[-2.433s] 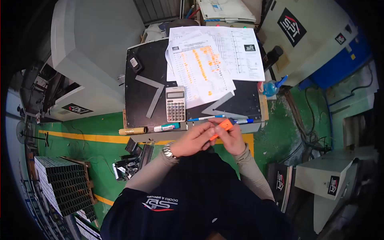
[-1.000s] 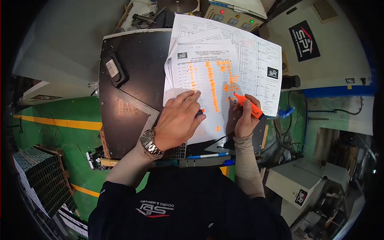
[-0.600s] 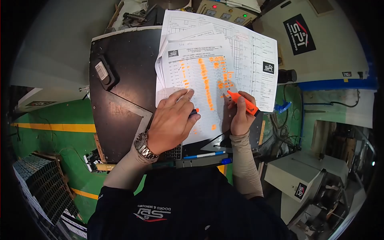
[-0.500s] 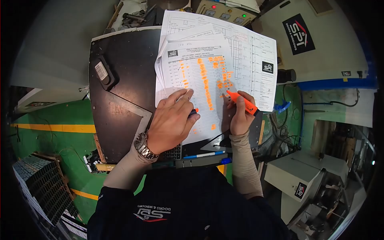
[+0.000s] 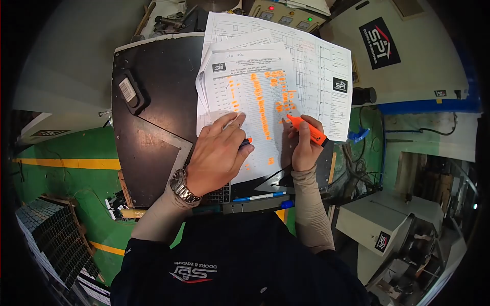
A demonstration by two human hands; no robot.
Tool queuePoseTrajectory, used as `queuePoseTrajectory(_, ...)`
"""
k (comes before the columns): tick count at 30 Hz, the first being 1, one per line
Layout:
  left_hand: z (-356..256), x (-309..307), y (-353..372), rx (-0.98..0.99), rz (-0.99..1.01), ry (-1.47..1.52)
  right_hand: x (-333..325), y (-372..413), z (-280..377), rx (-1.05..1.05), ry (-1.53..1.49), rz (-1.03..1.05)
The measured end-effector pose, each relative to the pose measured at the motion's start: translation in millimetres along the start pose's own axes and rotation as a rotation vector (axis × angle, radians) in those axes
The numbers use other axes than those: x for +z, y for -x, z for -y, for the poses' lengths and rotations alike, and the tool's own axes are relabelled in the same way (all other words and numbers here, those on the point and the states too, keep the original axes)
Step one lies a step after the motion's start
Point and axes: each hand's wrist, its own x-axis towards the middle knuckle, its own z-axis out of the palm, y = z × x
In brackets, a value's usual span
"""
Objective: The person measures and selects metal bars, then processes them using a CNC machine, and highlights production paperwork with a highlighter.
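An orange highlighter [image 5: 309,131] is gripped in my right hand [image 5: 305,152], its tip at the right part of a printed sheet [image 5: 259,155]. Orange marks run down several columns of that sheet. My left hand [image 5: 218,155] rests palm down over the sheet's lower left. Between its thumb and fingers sticks out a small dark cap [image 5: 246,142] with an orange end; the rest is covered by the hand. Under the marked sheet lie more papers, including a large drawing [image 5: 326,66]. A metal-banded watch [image 5: 181,186] is on my left wrist.
On the dark tabletop [image 5: 153,92] lie a black device with a barcode label [image 5: 128,92] and a metal square [image 5: 176,150]. A calculator [image 5: 220,195], a blue pen [image 5: 259,197] and a blue marker [image 5: 287,204] are near the front edge. Behind stands a control box [image 5: 286,20].
The highlighter and my right hand have shifted very slightly left on the sheet. The view has moved a little; my left hand stays in place.
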Motion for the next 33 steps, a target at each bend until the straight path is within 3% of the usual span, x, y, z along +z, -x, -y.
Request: queuePoseTrajectory(33, 0.5, 1.3, 1.7, 0.033, -0.015, -0.04, 0.5, 0.2, -3.1, -0.034, -0.022, -0.003)
